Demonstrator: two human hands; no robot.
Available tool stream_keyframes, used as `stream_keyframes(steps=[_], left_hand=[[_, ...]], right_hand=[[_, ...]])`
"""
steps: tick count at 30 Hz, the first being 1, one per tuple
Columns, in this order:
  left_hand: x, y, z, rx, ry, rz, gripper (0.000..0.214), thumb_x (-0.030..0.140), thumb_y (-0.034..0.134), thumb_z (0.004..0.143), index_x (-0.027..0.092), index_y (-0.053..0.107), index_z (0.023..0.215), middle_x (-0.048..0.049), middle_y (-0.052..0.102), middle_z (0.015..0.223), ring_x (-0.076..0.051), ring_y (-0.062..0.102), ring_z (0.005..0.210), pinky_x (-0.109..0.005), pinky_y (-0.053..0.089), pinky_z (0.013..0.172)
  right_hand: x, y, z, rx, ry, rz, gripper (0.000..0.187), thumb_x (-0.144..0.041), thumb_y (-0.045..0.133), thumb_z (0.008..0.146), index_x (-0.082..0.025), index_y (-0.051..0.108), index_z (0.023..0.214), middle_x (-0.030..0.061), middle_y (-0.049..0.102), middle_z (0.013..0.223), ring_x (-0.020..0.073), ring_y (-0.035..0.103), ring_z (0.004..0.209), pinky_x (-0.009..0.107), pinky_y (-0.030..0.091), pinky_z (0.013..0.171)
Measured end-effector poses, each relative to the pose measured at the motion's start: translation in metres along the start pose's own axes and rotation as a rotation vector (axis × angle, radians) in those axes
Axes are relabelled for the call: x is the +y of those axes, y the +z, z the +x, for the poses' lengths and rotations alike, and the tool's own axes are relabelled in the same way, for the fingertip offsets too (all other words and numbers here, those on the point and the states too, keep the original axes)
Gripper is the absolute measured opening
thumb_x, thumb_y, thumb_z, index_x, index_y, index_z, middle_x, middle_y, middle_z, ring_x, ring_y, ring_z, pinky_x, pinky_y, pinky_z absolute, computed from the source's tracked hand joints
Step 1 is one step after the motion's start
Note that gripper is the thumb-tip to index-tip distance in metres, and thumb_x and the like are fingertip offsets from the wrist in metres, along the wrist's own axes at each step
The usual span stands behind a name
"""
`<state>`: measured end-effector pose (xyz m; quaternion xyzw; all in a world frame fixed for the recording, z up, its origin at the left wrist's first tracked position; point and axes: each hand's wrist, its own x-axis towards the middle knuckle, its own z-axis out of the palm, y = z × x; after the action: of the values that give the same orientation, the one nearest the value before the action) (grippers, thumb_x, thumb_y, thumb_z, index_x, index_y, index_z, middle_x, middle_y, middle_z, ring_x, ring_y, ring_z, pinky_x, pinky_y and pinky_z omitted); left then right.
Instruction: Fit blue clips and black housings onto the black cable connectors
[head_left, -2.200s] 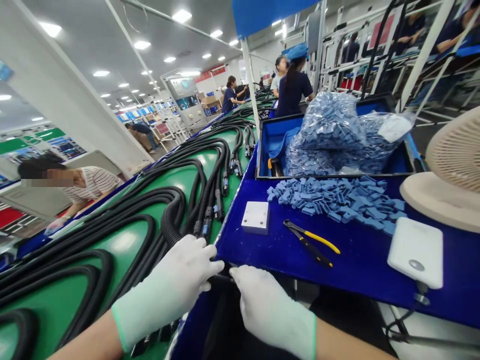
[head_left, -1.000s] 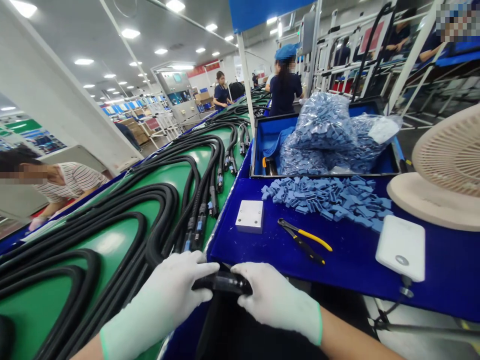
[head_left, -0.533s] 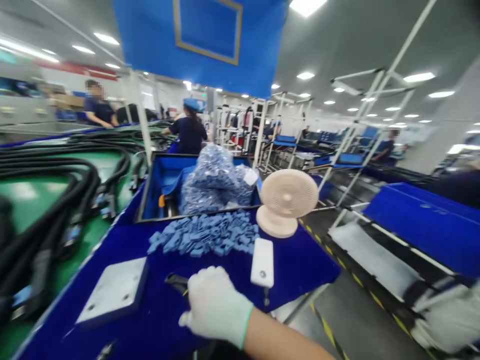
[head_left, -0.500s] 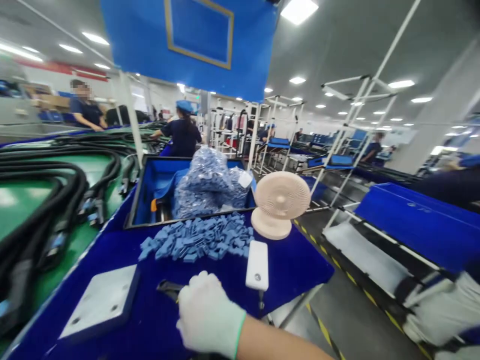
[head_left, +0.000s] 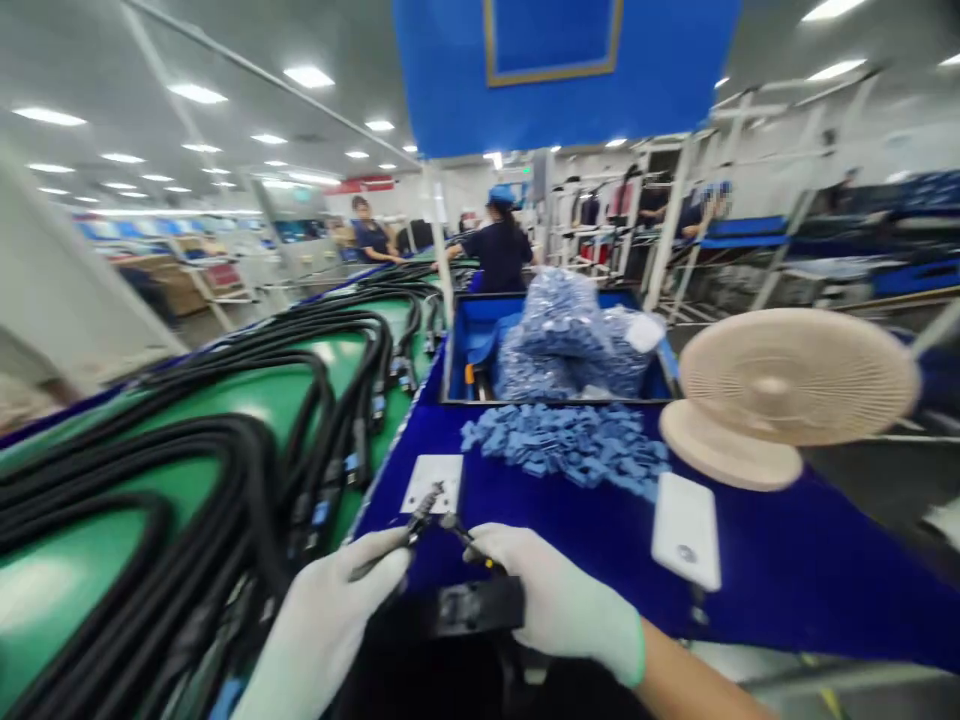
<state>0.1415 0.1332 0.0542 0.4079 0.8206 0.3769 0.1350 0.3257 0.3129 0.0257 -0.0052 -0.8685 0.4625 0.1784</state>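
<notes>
My left hand (head_left: 330, 605), in a white glove, is closed around a slim dark metallic piece (head_left: 424, 512) with a stepped, narrow tip; its exact kind is unclear. My right hand (head_left: 544, 590), also gloved, is closed on a dark-handled tool (head_left: 476, 545) with a small rounded head and a yellow mark. The tool's head comes close to the metallic piece; whether they touch I cannot tell. Beyond the tips lies a light metal block (head_left: 433, 470) with holes. A black boxy object (head_left: 480, 607) sits below and between my hands, its lower part lost in darkness.
Small blue plastic parts (head_left: 562, 440) lie heaped before a blue bin (head_left: 469, 320) holding filled clear bags (head_left: 562, 325). A beige fan (head_left: 795, 375) and a white rectangular device (head_left: 685, 530) are on the right. Black cables (head_left: 247, 440) cover the green bench at left. Co-workers stand beyond.
The view has swung left, so the table's things appear farther right. My left hand has come into view with the metallic piece. My right hand has brought the dark tool beside it.
</notes>
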Motion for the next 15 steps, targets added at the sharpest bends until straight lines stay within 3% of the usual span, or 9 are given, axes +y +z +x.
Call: stream_keyframes(steps=[1, 3, 8, 15], left_hand=[[0.004, -0.005, -0.004, -0.034, -0.123, -0.081, 0.040, 0.052, 0.064, 0.090, 0.024, 0.080, 0.113, -0.0029, 0.081, 0.104, -0.028, 0.076, 0.098, -0.034, 0.061, 0.090], [0.016, -0.008, -0.006, -0.052, -0.238, -0.193, 0.044, 0.049, 0.065, 0.088, 0.021, 0.078, 0.119, -0.0035, 0.080, 0.110, -0.029, 0.074, 0.103, -0.035, 0.058, 0.096], [0.033, -0.004, -0.006, -0.090, -0.210, -0.307, 0.046, 0.046, 0.067, 0.086, 0.019, 0.077, 0.120, -0.0045, 0.079, 0.113, -0.029, 0.071, 0.108, -0.035, 0.055, 0.097], [0.019, 0.000, -0.008, -0.099, -0.203, -0.315, 0.044, 0.047, 0.069, 0.087, 0.020, 0.077, 0.120, -0.0056, 0.078, 0.112, -0.030, 0.069, 0.109, -0.037, 0.053, 0.099]], right_hand=[[-0.006, 0.001, 0.003, -0.021, -0.072, 0.045, 0.034, -0.004, 0.059, 0.077, -0.020, 0.071, 0.104, 0.0061, 0.073, 0.112, 0.0216, 0.068, 0.106, 0.031, 0.051, 0.099], [-0.017, 0.004, 0.006, -0.049, -0.141, 0.068, 0.041, -0.001, 0.056, 0.078, -0.022, 0.071, 0.110, 0.0066, 0.072, 0.118, 0.0223, 0.066, 0.113, 0.035, 0.047, 0.108], [-0.024, 0.013, 0.007, -0.046, -0.109, -0.048, 0.052, 0.001, 0.053, 0.075, -0.023, 0.067, 0.119, 0.0070, 0.071, 0.117, 0.0224, 0.067, 0.107, 0.037, 0.050, 0.106], [-0.011, 0.020, 0.003, -0.023, -0.024, -0.193, 0.029, -0.009, 0.061, 0.077, -0.021, 0.068, 0.102, 0.0090, 0.069, 0.106, 0.0253, 0.065, 0.100, 0.040, 0.052, 0.099]])
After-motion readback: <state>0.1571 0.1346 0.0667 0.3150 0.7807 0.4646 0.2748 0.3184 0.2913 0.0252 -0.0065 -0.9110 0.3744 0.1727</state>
